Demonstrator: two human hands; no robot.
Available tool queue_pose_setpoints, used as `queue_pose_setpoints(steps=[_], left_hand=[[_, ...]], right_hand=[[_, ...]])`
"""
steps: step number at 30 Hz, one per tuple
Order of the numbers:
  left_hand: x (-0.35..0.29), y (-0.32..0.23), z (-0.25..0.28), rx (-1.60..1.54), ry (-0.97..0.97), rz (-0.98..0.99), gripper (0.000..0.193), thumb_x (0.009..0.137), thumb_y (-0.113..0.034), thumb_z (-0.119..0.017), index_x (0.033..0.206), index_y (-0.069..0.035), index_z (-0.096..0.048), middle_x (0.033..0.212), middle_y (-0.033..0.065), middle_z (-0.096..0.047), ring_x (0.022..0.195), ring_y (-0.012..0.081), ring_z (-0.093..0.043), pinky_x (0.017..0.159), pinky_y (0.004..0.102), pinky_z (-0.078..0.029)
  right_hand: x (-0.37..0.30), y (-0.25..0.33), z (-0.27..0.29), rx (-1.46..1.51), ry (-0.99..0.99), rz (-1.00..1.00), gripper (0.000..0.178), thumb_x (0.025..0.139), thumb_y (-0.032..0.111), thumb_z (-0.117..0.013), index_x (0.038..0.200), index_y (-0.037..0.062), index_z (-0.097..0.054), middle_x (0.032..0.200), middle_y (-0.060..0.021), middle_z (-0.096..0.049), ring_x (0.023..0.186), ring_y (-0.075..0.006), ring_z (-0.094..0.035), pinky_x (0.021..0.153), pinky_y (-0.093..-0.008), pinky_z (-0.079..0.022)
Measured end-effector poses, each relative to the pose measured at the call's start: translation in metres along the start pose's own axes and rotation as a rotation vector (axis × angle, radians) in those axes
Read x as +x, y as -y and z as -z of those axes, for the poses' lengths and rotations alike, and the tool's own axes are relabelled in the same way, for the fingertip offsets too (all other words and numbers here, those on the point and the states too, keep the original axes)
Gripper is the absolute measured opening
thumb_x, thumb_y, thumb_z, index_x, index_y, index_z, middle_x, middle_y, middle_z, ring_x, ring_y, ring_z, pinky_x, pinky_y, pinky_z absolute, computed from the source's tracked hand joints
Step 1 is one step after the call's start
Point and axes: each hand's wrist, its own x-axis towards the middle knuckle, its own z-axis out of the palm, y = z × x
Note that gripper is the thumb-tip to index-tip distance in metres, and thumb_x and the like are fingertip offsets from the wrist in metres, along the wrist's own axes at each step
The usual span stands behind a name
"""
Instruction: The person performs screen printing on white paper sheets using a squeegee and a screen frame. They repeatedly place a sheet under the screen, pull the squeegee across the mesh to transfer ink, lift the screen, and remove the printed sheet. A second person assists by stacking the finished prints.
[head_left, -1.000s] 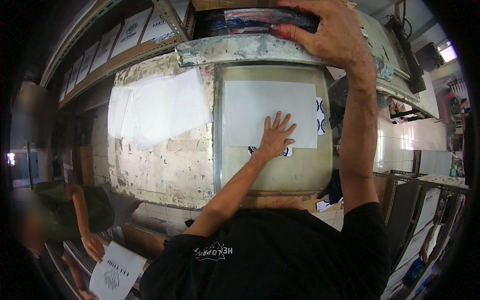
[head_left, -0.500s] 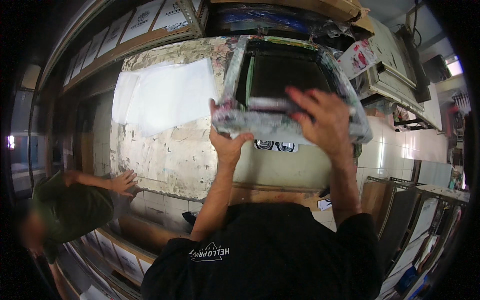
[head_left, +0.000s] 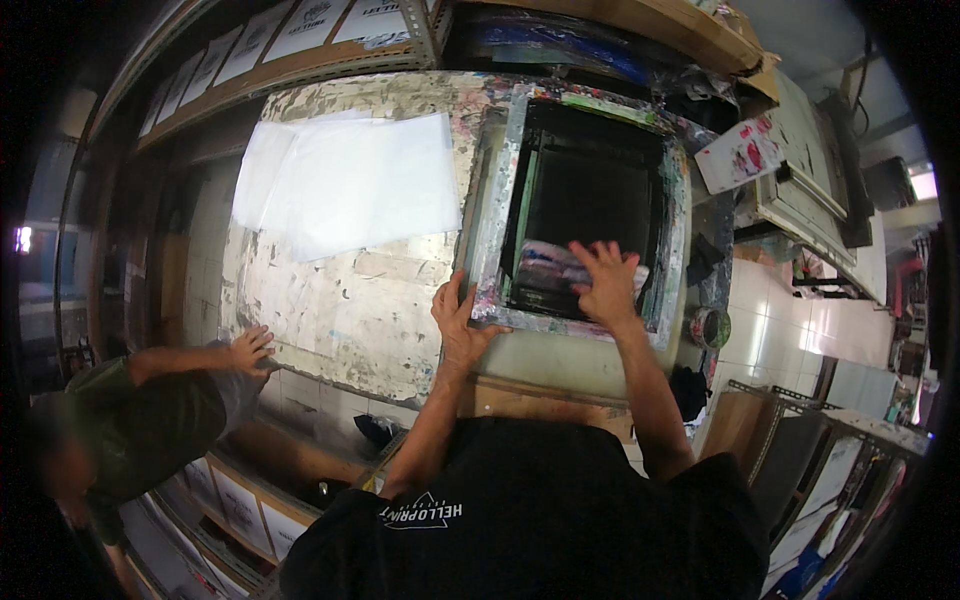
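A screen-printing frame (head_left: 499, 215) lies flat on the worktable in front of me, its rim smeared with ink and its mesh dark. My left hand (head_left: 460, 318) grips its near left corner, fingers along the side and thumb along the front edge. Inside the frame, near its front end, a stained squeegee (head_left: 548, 263) rests on the mesh. My right hand (head_left: 606, 283) holds the squeegee from above at its right part, with reddish stains on the fingertips. What lies under the frame is hidden.
White sheets (head_left: 350, 185) overlap on the paint-worn table (head_left: 340, 320) to the left. Another person's hand (head_left: 251, 349) touches its left front edge. An ink-stained can (head_left: 711, 327) stands right of the frame. A red-blotched sheet (head_left: 740, 155) and a shelf (head_left: 290, 85) lie beyond.
The frame's near end has come down flat, covering the printed piece seen beneath it. My right hand has moved slightly left and down with the squeegee; my left hand stays at the corner.
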Motion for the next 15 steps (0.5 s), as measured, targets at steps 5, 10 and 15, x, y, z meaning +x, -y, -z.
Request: queue_pose_setpoints(steps=[5, 10, 15], left_hand=[[-0.001, -0.005, 0.004, -0.004, 0.013, 0.029, 0.098, 0.04, -0.036, -0.095, 0.127, -0.006, -0.062, 0.149, 0.0188, -0.043, 0.131, 0.0394, -0.039, 0.108, 0.0525, -0.031], [-0.001, -0.004, 0.004, -0.055, 0.013, 0.021, 0.099, 0.042, -0.035, -0.094, 0.129, -0.004, -0.06, 0.15, 0.0188, -0.042, 0.132, 0.0393, -0.038, 0.109, 0.0519, -0.03], [0.0, -0.011, 0.01, -0.091, -0.022, 0.019, 0.097, 0.044, -0.035, -0.094, 0.129, -0.003, -0.061, 0.144, 0.0179, -0.047, 0.13, 0.0396, -0.039, 0.108, 0.0521, -0.03]], right_hand=[[0.091, -0.052, 0.002, -0.086, -0.239, 0.058, 0.073, 0.066, 0.021, -0.079, 0.136, 0.0203, -0.057, 0.127, -0.0152, -0.058, 0.119, -0.034, -0.049, 0.098, -0.0611, -0.033], [0.183, -0.099, 0.018, -0.154, -0.365, 0.089, 0.071, 0.07, 0.021, -0.078, 0.138, 0.0235, -0.057, 0.128, -0.0162, -0.059, 0.121, -0.0371, -0.051, 0.098, -0.0585, -0.035], [0.223, -0.116, 0.049, 0.013, -0.249, 0.179, 0.058, 0.076, 0.017, -0.074, 0.133, 0.0216, -0.062, 0.118, -0.0155, -0.067, 0.113, -0.0371, -0.058, 0.096, -0.0491, -0.037]])
